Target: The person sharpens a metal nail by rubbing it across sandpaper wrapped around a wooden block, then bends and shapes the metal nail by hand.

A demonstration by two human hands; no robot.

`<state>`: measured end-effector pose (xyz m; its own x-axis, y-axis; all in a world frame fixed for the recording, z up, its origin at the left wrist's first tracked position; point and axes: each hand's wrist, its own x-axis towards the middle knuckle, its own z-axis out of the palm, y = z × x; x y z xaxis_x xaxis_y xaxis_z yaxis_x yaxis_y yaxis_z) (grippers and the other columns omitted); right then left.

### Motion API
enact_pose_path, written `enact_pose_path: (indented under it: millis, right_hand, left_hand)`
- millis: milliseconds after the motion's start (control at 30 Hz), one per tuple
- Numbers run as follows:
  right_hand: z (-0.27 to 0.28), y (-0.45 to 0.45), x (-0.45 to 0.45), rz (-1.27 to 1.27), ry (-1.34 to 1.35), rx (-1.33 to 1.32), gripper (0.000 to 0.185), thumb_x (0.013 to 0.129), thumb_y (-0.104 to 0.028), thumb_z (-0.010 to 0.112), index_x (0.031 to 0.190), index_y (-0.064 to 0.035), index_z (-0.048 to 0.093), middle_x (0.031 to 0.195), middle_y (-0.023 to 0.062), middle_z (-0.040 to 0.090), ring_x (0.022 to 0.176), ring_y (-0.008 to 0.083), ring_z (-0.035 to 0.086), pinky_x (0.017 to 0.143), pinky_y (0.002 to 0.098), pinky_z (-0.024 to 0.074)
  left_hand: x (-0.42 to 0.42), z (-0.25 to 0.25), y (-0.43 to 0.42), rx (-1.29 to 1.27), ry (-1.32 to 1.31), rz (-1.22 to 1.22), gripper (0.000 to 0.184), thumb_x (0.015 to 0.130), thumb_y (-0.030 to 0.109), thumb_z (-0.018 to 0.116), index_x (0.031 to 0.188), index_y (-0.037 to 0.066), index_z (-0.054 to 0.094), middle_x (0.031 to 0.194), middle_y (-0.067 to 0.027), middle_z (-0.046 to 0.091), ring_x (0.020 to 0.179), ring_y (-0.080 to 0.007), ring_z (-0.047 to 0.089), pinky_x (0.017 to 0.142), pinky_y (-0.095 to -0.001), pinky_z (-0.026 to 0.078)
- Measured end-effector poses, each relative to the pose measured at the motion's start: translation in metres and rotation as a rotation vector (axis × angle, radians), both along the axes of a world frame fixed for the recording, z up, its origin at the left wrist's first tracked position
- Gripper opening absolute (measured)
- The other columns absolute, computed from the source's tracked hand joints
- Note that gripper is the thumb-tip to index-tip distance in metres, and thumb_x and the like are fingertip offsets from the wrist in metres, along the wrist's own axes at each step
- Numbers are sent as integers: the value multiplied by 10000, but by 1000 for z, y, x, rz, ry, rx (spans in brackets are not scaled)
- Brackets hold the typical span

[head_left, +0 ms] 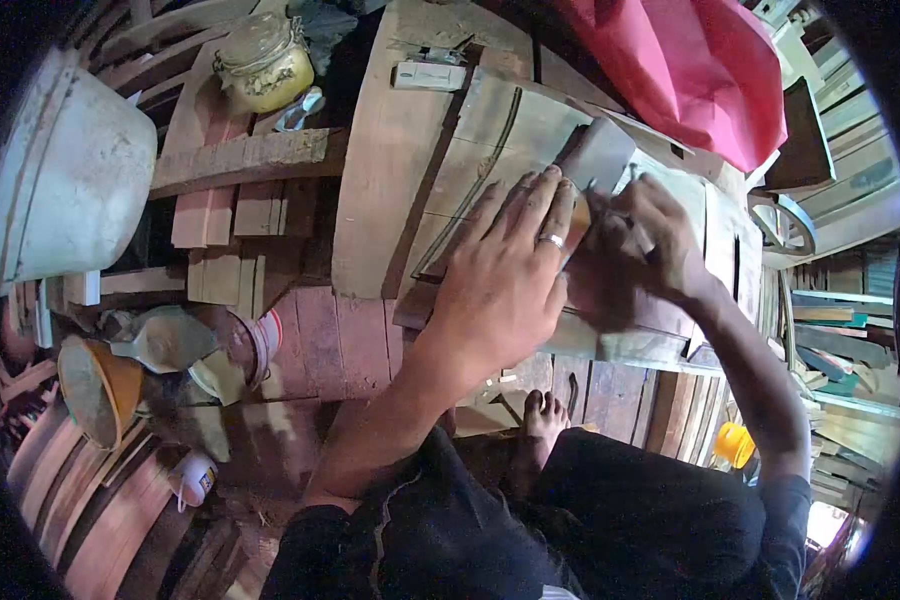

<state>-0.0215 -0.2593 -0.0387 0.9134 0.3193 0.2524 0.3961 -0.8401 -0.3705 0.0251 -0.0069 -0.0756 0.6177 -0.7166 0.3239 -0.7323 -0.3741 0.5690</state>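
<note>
"How much of the room shows?"

"Only a round part; dark edges cut off the rest. Planks make the floor (315,335), and the stacked boards (850,375) at the right are partly too dim to sort out."

"And the surface (375,190)?"

"Bare wood at its left. A panel (470,155) lies on it, its middle hidden by the hands. A red sheet (690,75) drapes the far right and runs out at the top."

"What's to the left?"

"A white bucket (75,170), its outer side close to the dark edge."

"The hands?"

"The left hand (505,270) lies spread over the panel, fingers straight, whatever is under its palm unseen. The right hand (660,235) is bent beside it, fingers curled and blurred; I can't tell whether it grips anything."

"Anything smaller?"

"A cloudy jar (270,70) at the upper left, contents unclear. A grey piece (605,155) sits just beyond the left fingertips, its near end hidden."
</note>
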Motion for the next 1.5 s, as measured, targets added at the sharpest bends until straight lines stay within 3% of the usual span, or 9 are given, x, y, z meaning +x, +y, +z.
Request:
enact_pose_path:
  millis: [300, 333, 467, 667, 867, 1167, 1267, 1400, 1500]
  right_hand:
    - [-10, -5, -4, -24, -1, -65, 184, 986, -87, 643, 1130, 21, 683, 902, 167, 586, 850, 339, 585, 777, 424, 493]
    - [-10, 0, -7, 10, 43, -52, 341, 919, -67, 649, 1253, 2, 652, 1051, 226, 626, 1016, 438, 607, 898, 446, 518]
    - [-11, -27, 11, -258, 10, 154, 262, 971, -42, 570, 1215, 14, 649, 1032, 230, 641, 1026, 408, 622, 900, 451, 516]
    - [-6, -2, -1, 130, -20, -18, 276, 903, 0, 647, 1176, 8, 685, 908, 165, 620, 814, 338, 569, 737, 444, 472]
    - [-3, 0, -4, 76, -72, 41, 275, 905, 6, 621, 1175, 9, 673, 873, 167, 605, 768, 322, 556, 686, 412, 442]
    - [5, 8, 5, -172, -67, 50, 300, 967, -12, 594, 1263, 14, 634, 1150, 233, 680, 1001, 419, 652, 882, 450, 541]
    - [-6, 3, -3, -146, -12, 4, 236, 1008, -23, 601, 1227, 31, 670, 929, 171, 627, 828, 295, 621, 763, 395, 507]
    - [-4, -13, 1, 29, -45, -74, 336, 913, -105, 645, 1232, -1, 654, 1053, 212, 624, 975, 409, 626, 846, 449, 537]
    - [-13, -15, 8, -232, -64, 90, 284, 935, -44, 629, 1215, -14, 668, 972, 208, 618, 904, 433, 620, 830, 470, 524]
  left_hand:
    - [-1, 0, 0, -7, 9, -1, 829, 932, 241, 689, 1635, -21, 336, 1663, -241, 386, 1490, -456, 412, 1281, -527, 279]
    - [-1, 0, 0, -5, 1, 3, 834, 931, 240, 690, 1637, -21, 331, 1663, -241, 386, 1489, -459, 414, 1281, -526, 281]
    - [0, 0, 0, 4, -9, 9, 834, 929, 235, 691, 1636, -23, 331, 1662, -237, 389, 1484, -465, 416, 1278, -524, 287]
    - [0, 2, -2, -1, 25, -4, 815, 932, 246, 690, 1628, -16, 356, 1662, -227, 397, 1485, -455, 421, 1280, -521, 283]
    - [-2, 0, 0, -23, 3, 15, 813, 930, 241, 692, 1630, -4, 360, 1667, -216, 391, 1510, -423, 399, 1294, -511, 267]
    - [-1, 3, -1, 26, 14, -9, 810, 929, 226, 684, 1629, -16, 358, 1658, -212, 404, 1506, -410, 408, 1304, -519, 246]
    - [0, 1, 1, -6, -1, -9, 802, 927, 222, 680, 1626, -14, 366, 1655, -215, 407, 1499, -412, 416, 1303, -519, 247]
    - [0, 2, 0, -3, -3, -20, 796, 925, 221, 678, 1621, -17, 374, 1656, -216, 407, 1502, -406, 415, 1303, -517, 249]
    - [0, 2, 0, -18, 13, -10, 798, 921, 218, 682, 1618, -21, 375, 1655, -218, 407, 1502, -403, 416, 1302, -516, 251]
